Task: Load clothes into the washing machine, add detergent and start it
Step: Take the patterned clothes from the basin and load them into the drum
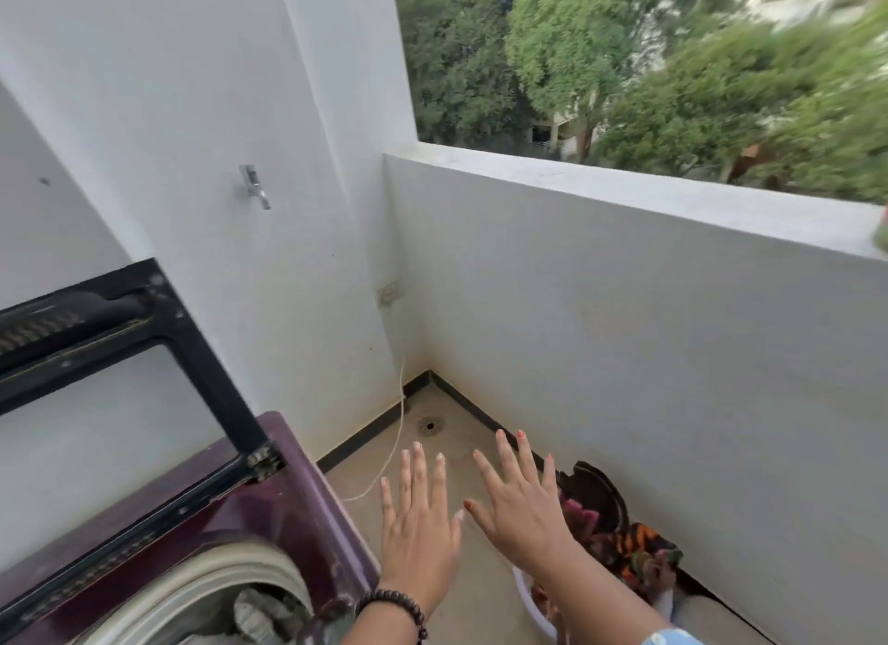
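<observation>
Both hands held out flat in mid-air over the floor (480, 611), palms down, holding nothing; left hand (418, 534) with fingers straight and slightly spread, a dark bead bracelet (401, 606) on its wrist; right hand (521, 505) just beside it, fingers straight and fanned wider, thumb tip near the left hand's index side but apart from it; a bit of light blue patterned sleeve (670, 638) at the bottom edge.

Far left, near: washing machine (298, 510), top-loading, dark maroon body; its lid (120, 356) raised, black frame with a glass pane, leaning toward the white wall; drum opening (230, 591) with a pale ring, some grey fabric (262, 613) visible inside.

Centre: metal tap (254, 185) on the wall above the machine; a small wall plate (388, 293) lower down near the corner; a thin white cord (396, 433) hanging from it and trailing over the floor; round floor drain (429, 426) in the far corner.

Right, near: clothes (634, 553), a multicoloured heap in orange, pink and dark tones, in a white basin (531, 611) on the floor against the parapet wall (624, 308), partly hidden under the right forearm; a dark curved object (596, 488) at the heap's far side, not identifiable.

Beyond the parapet: green trees (624, 68), blurred at right.
</observation>
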Demonstrator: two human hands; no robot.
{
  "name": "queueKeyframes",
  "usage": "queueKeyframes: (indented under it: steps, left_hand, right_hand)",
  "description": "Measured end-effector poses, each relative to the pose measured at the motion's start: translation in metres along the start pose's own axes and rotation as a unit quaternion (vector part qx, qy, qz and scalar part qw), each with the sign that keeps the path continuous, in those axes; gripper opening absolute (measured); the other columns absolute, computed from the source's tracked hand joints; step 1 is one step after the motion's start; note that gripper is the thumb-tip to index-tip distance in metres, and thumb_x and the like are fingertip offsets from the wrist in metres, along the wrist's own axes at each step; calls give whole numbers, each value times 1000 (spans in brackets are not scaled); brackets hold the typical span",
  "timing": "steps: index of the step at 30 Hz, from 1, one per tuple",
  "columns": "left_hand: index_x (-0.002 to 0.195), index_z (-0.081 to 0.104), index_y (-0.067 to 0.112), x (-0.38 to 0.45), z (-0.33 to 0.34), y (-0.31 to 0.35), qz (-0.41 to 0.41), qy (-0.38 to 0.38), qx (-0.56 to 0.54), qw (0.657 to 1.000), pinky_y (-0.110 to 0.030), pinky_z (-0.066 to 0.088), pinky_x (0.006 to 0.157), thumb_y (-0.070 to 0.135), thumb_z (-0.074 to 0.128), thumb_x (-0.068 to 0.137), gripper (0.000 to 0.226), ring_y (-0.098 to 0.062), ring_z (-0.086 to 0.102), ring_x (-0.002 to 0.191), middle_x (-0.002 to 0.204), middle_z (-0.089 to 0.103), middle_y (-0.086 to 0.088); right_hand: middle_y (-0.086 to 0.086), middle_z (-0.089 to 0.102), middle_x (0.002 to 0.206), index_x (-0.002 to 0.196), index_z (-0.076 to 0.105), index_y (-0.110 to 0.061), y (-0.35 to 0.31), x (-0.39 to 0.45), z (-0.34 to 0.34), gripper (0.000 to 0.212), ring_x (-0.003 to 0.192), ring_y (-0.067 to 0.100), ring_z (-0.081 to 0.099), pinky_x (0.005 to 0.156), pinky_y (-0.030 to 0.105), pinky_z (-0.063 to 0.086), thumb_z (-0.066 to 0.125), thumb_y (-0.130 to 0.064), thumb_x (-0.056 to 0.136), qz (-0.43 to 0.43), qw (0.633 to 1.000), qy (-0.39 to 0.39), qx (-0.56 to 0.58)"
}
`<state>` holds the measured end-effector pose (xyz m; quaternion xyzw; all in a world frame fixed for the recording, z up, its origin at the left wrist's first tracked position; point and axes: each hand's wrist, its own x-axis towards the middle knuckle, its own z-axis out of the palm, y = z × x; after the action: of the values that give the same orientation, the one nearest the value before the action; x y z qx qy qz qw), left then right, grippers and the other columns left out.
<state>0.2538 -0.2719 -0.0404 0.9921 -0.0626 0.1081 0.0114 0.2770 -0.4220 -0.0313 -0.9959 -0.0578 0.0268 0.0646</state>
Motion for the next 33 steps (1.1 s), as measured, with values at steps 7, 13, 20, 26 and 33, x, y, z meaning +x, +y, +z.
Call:
queueKeyframes:
  steps: [7, 13, 20, 26, 33]
  left_hand:
    - [152, 26, 11, 23, 38, 74, 74, -61, -4, 995, -42, -14, 113, 42, 65, 84, 85, -23, -10, 148, 162, 10, -20]
    - [150, 34, 10, 30, 66, 125, 117, -131, -3, 985, -47, -8, 121, 41, 72, 83, 83, -34, 21, 146, 159, 15, -19]
    - [141, 51, 8, 21, 114, 154, 148, -228, 12, 962, -59, 37, 105, 35, 84, 69, 83, -35, 40, 139, 152, 38, -21]
    - [126, 65, 10, 3, 174, 165, 157, -315, 13, 936, -60, 50, 92, 29, 92, 53, 81, -35, 57, 125, 137, 57, -19]
    - [145, 45, 12, -2, 233, 173, 129, -368, -5, 921, -58, 32, 110, 32, 74, 81, 73, -35, 35, 143, 155, 35, -18]
  right_hand:
    - [11, 66, 127, 114, 73, -28, 87, -1, 29, 63, 121, 35, 60, 84, 60, 51, 36, -64, 77, 71, 996, -58, 23]
    - [12, 8, 164, 154, 26, -27, 140, -20, 56, 66, 151, 35, 1, 116, 60, 6, 28, -57, 95, 79, 991, -88, 65]
    - [8, 1, 165, 155, 18, -29, 174, -37, 119, 67, 151, 31, -7, 117, 57, 0, 33, -57, 96, 96, 975, -172, 102]
    - [7, 2, 165, 155, 16, -28, 190, -40, 174, 67, 151, 31, -7, 117, 58, 1, 37, -55, 97, 93, 958, -247, 116]
    - [6, 2, 165, 155, 16, -27, 207, -26, 240, 67, 151, 30, -5, 117, 58, 6, 36, -56, 98, 106, 936, -310, 130]
